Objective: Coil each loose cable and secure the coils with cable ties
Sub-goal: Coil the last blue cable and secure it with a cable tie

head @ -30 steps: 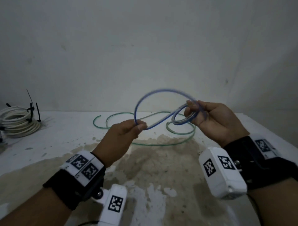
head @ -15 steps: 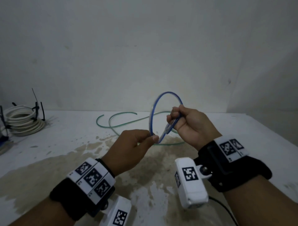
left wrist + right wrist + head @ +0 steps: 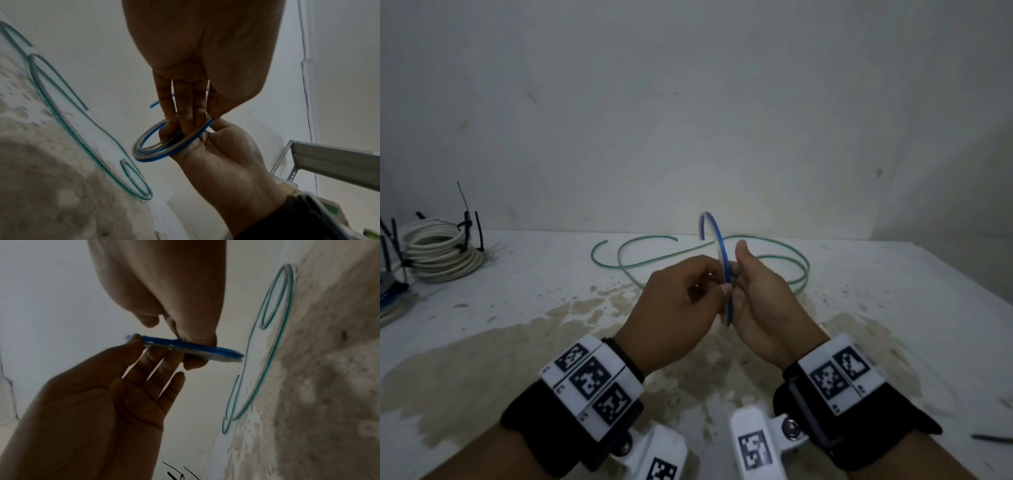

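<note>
Fingers (image 3: 186, 104) of both hands pinch a small blue cable (image 3: 725, 270) coil above the surface (image 3: 893, 274), likely keeping its loops together for tying.

A bare utility or store room, by the look of it — plain whitewashed walls (image 3: 688, 102) meeting in a corner, and a white-painted table (image 3: 893, 291) with its coat worn through in brown patches. A slotted-angle steel shelf (image 3: 329, 160) stands nearby; tied white cable coils (image 3: 438, 253) sit at the table's far-left edge.
</note>
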Motion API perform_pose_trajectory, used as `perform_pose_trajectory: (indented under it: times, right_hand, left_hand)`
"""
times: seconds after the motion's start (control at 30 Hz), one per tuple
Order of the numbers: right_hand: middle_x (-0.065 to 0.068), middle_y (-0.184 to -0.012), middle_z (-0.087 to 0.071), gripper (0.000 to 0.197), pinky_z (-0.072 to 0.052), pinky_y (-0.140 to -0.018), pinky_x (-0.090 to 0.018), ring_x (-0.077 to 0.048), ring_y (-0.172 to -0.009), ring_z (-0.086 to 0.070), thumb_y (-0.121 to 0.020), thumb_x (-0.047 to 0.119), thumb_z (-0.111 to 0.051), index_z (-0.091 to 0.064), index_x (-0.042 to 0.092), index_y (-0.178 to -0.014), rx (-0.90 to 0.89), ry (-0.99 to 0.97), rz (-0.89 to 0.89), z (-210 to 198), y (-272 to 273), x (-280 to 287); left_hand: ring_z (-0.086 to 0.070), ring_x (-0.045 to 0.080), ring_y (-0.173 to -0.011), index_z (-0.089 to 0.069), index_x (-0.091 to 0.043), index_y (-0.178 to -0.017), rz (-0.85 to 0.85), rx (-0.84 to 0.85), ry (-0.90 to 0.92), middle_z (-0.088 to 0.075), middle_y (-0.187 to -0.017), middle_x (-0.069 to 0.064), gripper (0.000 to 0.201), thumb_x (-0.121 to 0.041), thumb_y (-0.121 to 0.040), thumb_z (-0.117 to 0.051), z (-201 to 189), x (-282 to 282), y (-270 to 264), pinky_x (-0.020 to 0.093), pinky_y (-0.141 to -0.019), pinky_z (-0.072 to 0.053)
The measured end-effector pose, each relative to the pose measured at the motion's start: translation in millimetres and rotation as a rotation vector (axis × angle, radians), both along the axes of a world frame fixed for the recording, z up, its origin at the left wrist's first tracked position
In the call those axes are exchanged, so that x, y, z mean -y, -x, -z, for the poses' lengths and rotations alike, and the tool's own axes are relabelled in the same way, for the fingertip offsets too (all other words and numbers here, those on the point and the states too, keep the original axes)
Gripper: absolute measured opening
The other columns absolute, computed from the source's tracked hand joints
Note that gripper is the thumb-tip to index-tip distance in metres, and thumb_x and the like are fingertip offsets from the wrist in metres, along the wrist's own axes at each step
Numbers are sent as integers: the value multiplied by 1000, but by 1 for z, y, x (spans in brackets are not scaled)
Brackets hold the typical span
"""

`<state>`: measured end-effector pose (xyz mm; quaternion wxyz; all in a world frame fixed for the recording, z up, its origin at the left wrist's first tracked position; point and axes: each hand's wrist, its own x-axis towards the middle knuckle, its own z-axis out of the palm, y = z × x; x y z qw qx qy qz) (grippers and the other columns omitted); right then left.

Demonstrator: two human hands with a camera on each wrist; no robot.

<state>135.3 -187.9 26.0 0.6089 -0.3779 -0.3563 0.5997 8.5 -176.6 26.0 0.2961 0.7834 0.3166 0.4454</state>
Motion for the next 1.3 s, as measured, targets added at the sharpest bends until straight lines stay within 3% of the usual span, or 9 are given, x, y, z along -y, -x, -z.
perform_pose_trajectory:
  times: [0.1,0.2,0.47,0.67,0.73,0.87,0.97,1.13,1.3]
  right_hand:
    - [-20,-93,-60,59,-45,-75,-35,-26,-81,-56,-99,47,-27,-61,0,-102,57,-36,-37,5,0,1]
    - [-17,-92,-54,52,-43,-70,-34,-20,-71,-50,-100,44,-30,-64,4,-100,196,-44,11,11,1,3]
    - [-5,-70,-49,36,-38,-64,-32,-16,-61,-44,-99,32,-38,-61,8,-86,204,-65,-3,14,6,11]
    - [-6,-73,-49,34,-35,-62,-29,-13,-61,-41,-101,27,-35,-58,8,-85,277,-122,-25,17,-2,12]
    - [-4,-70,-48,34,-34,-62,-29,-14,-60,-39,-101,25,-35,-57,11,-79,316,-122,-43,19,-5,14]
    - [-2,-63,-46,32,-35,-58,-26,-13,-56,-39,-98,26,-44,-57,11,-73,345,-159,-78,22,-14,19]
    - [-5,-69,-47,33,-37,-54,-23,-12,-56,-40,-87,27,-48,-58,-3,-95,183,-180,-165,18,-22,21]
    - [-1,-65,-47,29,-36,-48,-23,-11,-51,-37,-87,16,-48,-52,-5,-107,-73,-204,-148,9,-34,21]
    - [1,-60,-43,37,-34,-45,-22,-10,-47,-35,-80,21,-44,-58,-4,-103,-125,-176,-25,10,-36,20]
  left_hand:
    - [-65,6,-64,-70,-19,-83,-11,21,40,-70,-69,-3,12,-11,-88,-63,-1,-1,2,21,-65,-52]
    - [-57,-1,-61,-73,-17,-78,-66,-10,-23,-67,-66,-9,12,-11,-85,-66,-3,-3,3,5,-59,-38]
    - [-65,21,-66,-70,-3,-75,18,163,191,-67,-66,11,19,-10,-90,-61,-5,-15,2,27,-73,-53]
    - [-58,7,-58,-64,-5,-92,13,319,334,-62,-65,3,8,-9,-86,-66,-2,-17,-8,15,-61,-45]
    - [-55,-1,-54,-56,-11,-103,-42,426,399,-60,-70,-1,25,-9,-83,-69,-1,-25,-8,11,-55,-43]
    - [-56,-2,-90,-59,-31,-105,-82,296,196,-61,-104,-10,27,-11,-88,-63,-2,-40,-1,14,-77,-44]
    - [-51,-12,-109,-62,-33,-110,32,132,168,-59,-120,-17,28,-13,-96,-50,-5,-41,-1,5,-90,-39]
    - [-64,15,-83,-69,-6,-97,171,212,279,-69,-89,10,31,-16,-100,-40,4,-44,-8,26,-82,-53]
    - [-60,17,-64,-65,-7,-97,265,391,505,-64,-72,4,26,-17,-99,-41,17,-43,-16,27,-65,-54]
